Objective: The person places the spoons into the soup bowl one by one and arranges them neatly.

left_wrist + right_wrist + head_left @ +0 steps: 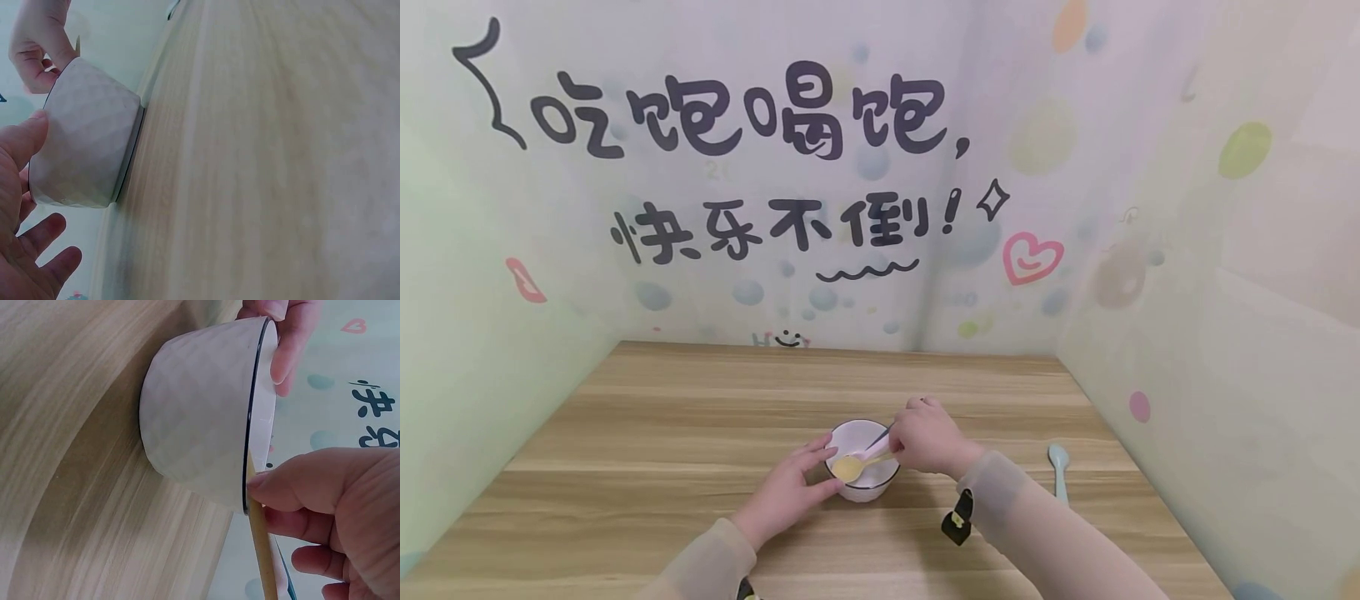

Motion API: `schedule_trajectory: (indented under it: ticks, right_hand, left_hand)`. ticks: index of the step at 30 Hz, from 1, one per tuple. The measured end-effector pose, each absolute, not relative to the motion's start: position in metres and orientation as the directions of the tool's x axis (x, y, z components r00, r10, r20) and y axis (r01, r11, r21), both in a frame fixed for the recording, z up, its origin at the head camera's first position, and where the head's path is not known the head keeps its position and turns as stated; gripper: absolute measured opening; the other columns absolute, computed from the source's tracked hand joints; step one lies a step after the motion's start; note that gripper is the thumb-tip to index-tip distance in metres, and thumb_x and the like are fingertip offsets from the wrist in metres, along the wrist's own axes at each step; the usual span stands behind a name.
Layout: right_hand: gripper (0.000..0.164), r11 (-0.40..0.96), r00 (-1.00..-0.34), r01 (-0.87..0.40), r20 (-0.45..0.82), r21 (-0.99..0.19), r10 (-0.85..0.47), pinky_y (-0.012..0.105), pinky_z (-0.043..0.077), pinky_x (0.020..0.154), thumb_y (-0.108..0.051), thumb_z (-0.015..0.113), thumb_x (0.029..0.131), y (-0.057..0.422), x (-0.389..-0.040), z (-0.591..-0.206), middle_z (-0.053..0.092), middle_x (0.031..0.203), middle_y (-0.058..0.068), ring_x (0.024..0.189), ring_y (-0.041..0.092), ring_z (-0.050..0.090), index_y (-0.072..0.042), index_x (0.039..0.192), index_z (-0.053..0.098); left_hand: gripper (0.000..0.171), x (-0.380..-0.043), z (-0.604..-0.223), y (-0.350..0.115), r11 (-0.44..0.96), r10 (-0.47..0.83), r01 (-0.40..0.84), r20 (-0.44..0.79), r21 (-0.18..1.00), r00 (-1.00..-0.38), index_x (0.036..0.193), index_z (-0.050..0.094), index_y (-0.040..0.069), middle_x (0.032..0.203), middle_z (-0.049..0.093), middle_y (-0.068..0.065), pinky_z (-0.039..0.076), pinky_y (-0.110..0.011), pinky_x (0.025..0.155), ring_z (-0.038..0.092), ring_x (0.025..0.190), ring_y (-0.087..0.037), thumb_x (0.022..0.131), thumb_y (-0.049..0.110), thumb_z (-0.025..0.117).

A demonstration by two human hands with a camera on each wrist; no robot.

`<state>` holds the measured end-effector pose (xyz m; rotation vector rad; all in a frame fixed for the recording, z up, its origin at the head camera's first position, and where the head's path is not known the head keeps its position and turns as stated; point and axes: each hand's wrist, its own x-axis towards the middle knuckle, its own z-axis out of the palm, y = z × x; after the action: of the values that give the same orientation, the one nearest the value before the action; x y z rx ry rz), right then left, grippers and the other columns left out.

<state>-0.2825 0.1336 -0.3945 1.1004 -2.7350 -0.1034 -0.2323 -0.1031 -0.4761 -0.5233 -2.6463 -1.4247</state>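
Observation:
A white bowl (862, 494) with a dark rim and faceted outer wall (87, 137) stands upright on the wooden table. My left hand (792, 490) holds its left side, thumb at the near rim; two other fingers spread away from it in the left wrist view. Over the right rim, my right hand (929, 437) pinches the handle of a yellow spoon (848, 469), whose round head is inside the bowl. Alongside that handle, a pale pinkish handle with a dark blue edge (284, 575) shows under the right fingers; I cannot tell whether they hold it too.
A light blue spoon (1059, 467) lies on the table (647, 467), to the right of the bowl and near my right forearm. Behind the table rises a pale wall (880, 308) with dark lettering, and side walls close in left and right.

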Motion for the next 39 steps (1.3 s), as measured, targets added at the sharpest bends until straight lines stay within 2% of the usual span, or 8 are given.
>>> schedule_trajectory:
  ticks: [8, 14, 25, 33, 39]
  right_hand:
    - [0.014, 0.734, -0.718, -0.672, 0.158, 0.098, -0.678, 0.029, 0.031, 0.071, -0.011, 0.073, 0.075, 0.133, -0.282, -0.394, 0.058, 0.071, -0.013, 0.074, 0.012, 0.042, -0.023, 0.069, 0.071]
    - [0.011, 0.751, -0.732, -0.658, 0.186, 0.058, -0.655, 0.028, 0.03, 0.07, -0.014, 0.075, 0.074, 0.136, -0.284, -0.398, 0.056, 0.072, -0.016, 0.073, 0.01, 0.041, -0.024, 0.069, 0.07]
    - [0.005, 0.779, -0.767, -0.623, 0.259, -0.075, -0.588, 0.032, 0.037, 0.076, -0.02, 0.079, 0.074, 0.15, -0.283, -0.396, 0.059, 0.072, -0.016, 0.076, 0.011, 0.048, -0.022, 0.073, 0.074]
    - [0.006, 0.784, -0.789, -0.591, 0.336, -0.188, -0.514, 0.036, 0.039, 0.074, -0.017, 0.08, 0.075, 0.17, -0.283, -0.392, 0.063, 0.076, -0.016, 0.075, 0.01, 0.05, -0.021, 0.076, 0.075]
    - [0.007, 0.789, -0.826, -0.543, 0.351, -0.287, -0.44, 0.041, 0.04, 0.079, -0.014, 0.077, 0.078, 0.187, -0.281, -0.393, 0.061, 0.075, -0.017, 0.077, 0.012, 0.052, -0.02, 0.081, 0.075]
  left_hand:
    - [0.055, -0.234, -0.478, -0.104, 0.51, 0.253, 0.324, 0.221, 0.796, -0.942, 0.128, 0.061, 0.003, 0.147, 0.044, -0.007, 0.029, -0.051, 0.111, 0.036, 0.137, -0.032, 0.084, 0.03, 0.076]
    - [0.055, -0.234, -0.478, -0.104, 0.506, 0.252, 0.322, 0.22, 0.8, -0.942, 0.128, 0.061, 0.003, 0.147, 0.044, -0.007, 0.03, -0.051, 0.111, 0.036, 0.137, -0.032, 0.083, 0.032, 0.076]
    - [0.056, -0.233, -0.478, -0.103, 0.517, 0.246, 0.348, 0.253, 0.782, -0.936, 0.127, 0.062, 0.002, 0.146, 0.046, -0.009, 0.031, -0.051, 0.11, 0.038, 0.136, -0.034, 0.082, 0.032, 0.077]
    - [0.055, -0.233, -0.479, -0.104, 0.519, 0.247, 0.345, 0.25, 0.782, -0.936, 0.127, 0.062, 0.003, 0.146, 0.046, -0.006, 0.031, -0.049, 0.11, 0.038, 0.136, -0.031, 0.082, 0.032, 0.077]
    - [0.056, -0.233, -0.48, -0.105, 0.517, 0.256, 0.365, 0.266, 0.774, -0.929, 0.126, 0.062, 0.002, 0.146, 0.046, -0.008, 0.032, -0.052, 0.109, 0.038, 0.135, -0.034, 0.083, 0.034, 0.076]
